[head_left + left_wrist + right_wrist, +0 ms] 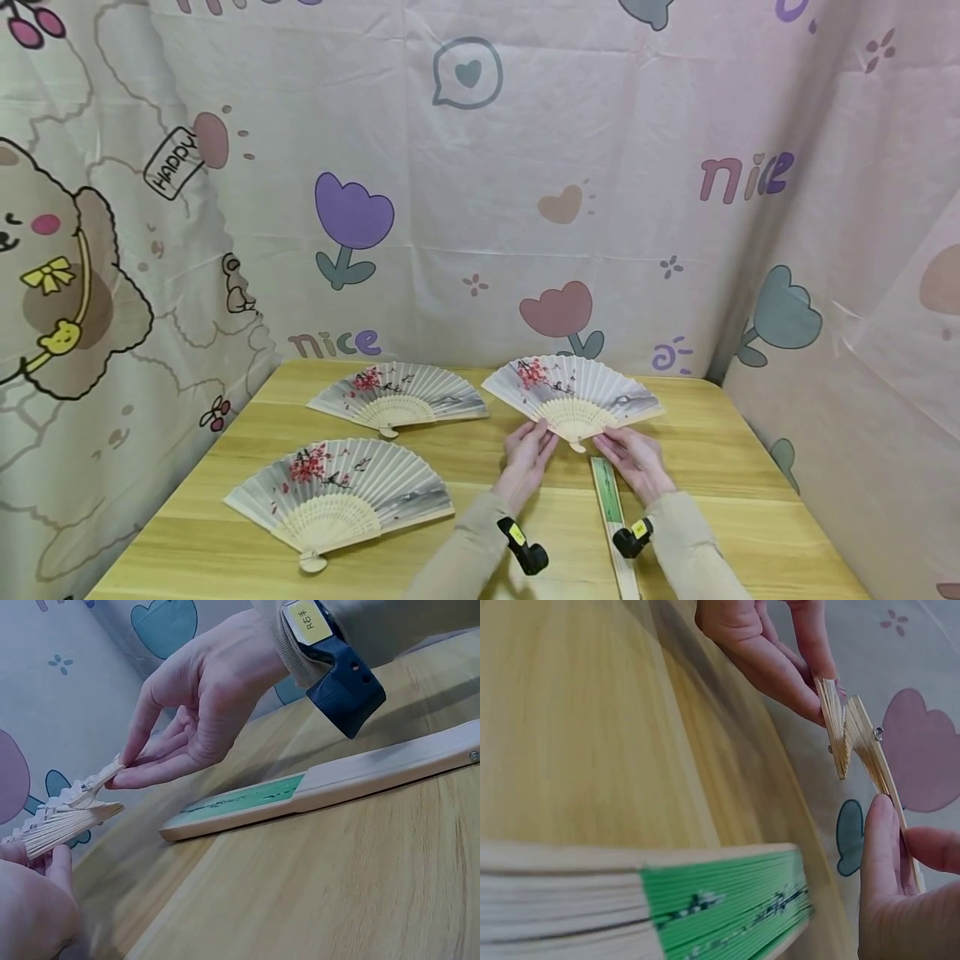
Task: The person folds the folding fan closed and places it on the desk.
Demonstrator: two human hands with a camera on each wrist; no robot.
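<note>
Both hands hold a spread folding fan (573, 408) with red blossoms on grey pleats, lifted near the back of the table. My left hand (525, 462) pinches its left outer rib, and my right hand (633, 458) pinches the right one. In the left wrist view, the fan's wooden ribs (71, 825) run between the fingers of the two hands. The right wrist view shows the rib ends (855, 735) and a small metal pin. A folded fan with green pleats (607, 500) lies on the table below my right hand.
Two similar spread fans lie on the left of the wooden table (705, 517): one at the back (397, 396), one nearer the front (337, 500). A printed cloth (465, 208) hangs behind the table and along both sides.
</note>
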